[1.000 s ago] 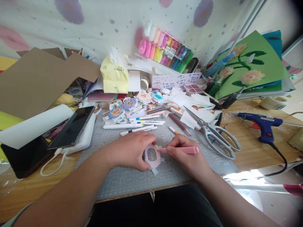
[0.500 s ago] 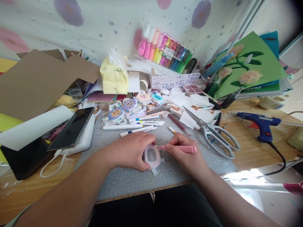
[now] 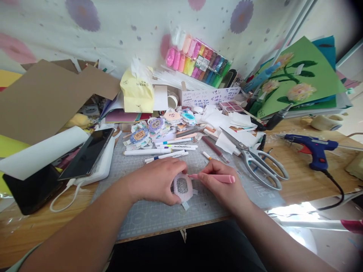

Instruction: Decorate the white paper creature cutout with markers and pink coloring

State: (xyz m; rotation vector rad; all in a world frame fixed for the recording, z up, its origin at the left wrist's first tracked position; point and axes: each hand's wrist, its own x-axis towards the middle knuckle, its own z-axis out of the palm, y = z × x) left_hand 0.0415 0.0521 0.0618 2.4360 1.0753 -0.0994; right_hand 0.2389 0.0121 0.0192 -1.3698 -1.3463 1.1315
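Observation:
Between thumb and fingers, my left hand grips a small pale pink paper piece with a grey pattern in its middle and paper tabs along its edge. My right hand is closed around a pink marker, whose tip meets the upper right edge of the piece. Both hands rest low over a grey cutting mat. Several white markers lie just beyond my left hand. Similar decorated paper pieces, one of them blue, one purple, are heaped farther back.
Large scissors lie right of my right hand, with a blue glue gun beyond. A phone on a white power bank stands to the left. Paper scraps, a yellow tissue pack and coloured clay packs fill the back.
Almost nothing differs. Both hands keep their grips and the marker tip stays at the piece's edge; the whole view has shifted very slightly.

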